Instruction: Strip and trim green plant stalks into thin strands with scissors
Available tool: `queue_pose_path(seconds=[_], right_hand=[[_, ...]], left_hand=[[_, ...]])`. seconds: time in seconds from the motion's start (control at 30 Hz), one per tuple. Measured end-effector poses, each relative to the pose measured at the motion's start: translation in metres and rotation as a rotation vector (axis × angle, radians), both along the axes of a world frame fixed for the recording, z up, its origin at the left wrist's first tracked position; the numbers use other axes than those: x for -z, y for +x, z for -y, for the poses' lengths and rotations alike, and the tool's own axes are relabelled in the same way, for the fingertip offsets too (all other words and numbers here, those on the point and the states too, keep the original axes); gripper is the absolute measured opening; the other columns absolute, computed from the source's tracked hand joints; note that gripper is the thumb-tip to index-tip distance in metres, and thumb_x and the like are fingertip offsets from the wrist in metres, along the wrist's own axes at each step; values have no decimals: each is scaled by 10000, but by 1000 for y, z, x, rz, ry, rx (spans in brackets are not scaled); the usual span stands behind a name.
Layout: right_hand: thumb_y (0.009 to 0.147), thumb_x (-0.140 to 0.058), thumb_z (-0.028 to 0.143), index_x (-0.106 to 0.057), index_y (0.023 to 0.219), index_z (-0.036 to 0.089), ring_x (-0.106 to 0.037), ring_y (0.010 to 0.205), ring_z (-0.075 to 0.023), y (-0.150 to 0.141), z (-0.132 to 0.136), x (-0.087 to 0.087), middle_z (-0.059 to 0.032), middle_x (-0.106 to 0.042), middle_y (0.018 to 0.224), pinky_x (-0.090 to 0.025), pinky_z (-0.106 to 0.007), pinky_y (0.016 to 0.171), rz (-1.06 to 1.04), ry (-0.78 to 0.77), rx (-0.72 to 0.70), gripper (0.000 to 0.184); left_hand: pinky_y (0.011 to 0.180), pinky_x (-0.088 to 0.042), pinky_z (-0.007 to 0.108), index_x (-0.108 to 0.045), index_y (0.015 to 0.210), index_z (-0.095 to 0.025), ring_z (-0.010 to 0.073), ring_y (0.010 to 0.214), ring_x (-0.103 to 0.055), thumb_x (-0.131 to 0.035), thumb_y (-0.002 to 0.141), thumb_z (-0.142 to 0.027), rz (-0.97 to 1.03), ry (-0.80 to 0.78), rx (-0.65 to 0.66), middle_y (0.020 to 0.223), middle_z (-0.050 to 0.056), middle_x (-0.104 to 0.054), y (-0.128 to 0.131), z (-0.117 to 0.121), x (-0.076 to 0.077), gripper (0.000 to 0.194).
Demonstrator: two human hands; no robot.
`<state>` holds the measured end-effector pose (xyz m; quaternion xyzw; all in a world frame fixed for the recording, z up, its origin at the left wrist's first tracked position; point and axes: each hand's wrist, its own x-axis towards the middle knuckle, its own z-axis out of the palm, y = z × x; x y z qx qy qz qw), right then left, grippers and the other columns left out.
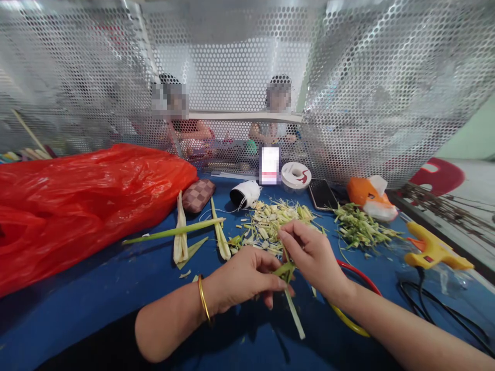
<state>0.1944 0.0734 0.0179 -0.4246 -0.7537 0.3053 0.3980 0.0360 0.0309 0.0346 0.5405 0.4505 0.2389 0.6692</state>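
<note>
Just in front of me, my left hand [258, 275] pinches a folded green leaf strip [285, 270] between thumb and fingers. One pale, flat end of the strip hangs down towards the lower right. My right hand [309, 250] is closed just above it, thumb and index finger pinched at a thin upper part of the strip; the exact contact is partly hidden by the fingers. Behind both hands lies a heap of chopped leaf scraps [278, 219]. To the left, a long green stalk [174, 232] rests across a pale split husk [180, 239], with another pale leaf piece [220, 237] beside it.
A red plastic bag [88, 201] covers the left side. Farther back stand a checkered pouch [198, 196], thread spool [246, 194], ribbon roll [296, 176] and phone [323, 194]. At right are green trimmings [361, 226], tissues [371, 198] and a yellow glue gun [435, 250] with its cord. Perforated metal [232, 62] rises behind.
</note>
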Motion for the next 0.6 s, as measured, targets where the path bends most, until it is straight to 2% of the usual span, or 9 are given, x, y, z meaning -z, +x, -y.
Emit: queue_pose_path(seconds=[0.07,0.13,0.23,0.3,0.47,0.6], right_hand=[[893,-461,287,-520,747,198,-431,521,-102,1,0,0,40,-493,575,-337,-234,518,86,77,2,181],[893,-455,285,-511,740,198,-425,524,-100,0,1,0,40,-487,575,-336,-234,521,116,83,-10,185],[891,-460,300,-506,707,196,-414,521,-96,-1,1,-1,42,-473,567,-337,-224,500,72,-19,-36,216],[883,-471,306,-513,682,192,-416,529,-94,-3,2,-1,41,-468,573,-341,-215,489,25,-120,-86,234],[841,-517,267,-544,671,178,-420,542,-87,-6,4,-5,44,-479,582,-356,-209,499,-27,-312,-267,194],[840,-522,260,-541,669,179,-446,576,-93,-11,11,-4,39,-500,610,-378,-213,532,-69,-319,-271,190]], left_hand=[[417,-283,188,-684,743,-137,52,455,-515,-624,712,-242,47,-53,5,782,43,-709,-1,0,-1,125],[401,-269,185,-669,740,-136,55,456,-521,-596,750,-293,101,-108,-4,794,56,-719,-1,0,0,173],[387,-261,181,-673,772,-134,57,444,-514,-557,801,-408,123,-151,-14,798,74,-727,0,1,2,299],[380,-251,178,-686,773,-131,52,429,-498,-602,776,-437,93,-156,-14,787,76,-729,1,2,4,317],[358,-196,183,-687,632,-128,35,381,-444,-697,700,-339,11,-156,30,712,55,-720,4,6,6,222],[367,-218,185,-708,724,-133,36,371,-437,-722,676,-313,39,-187,65,689,37,-710,7,8,10,187]])
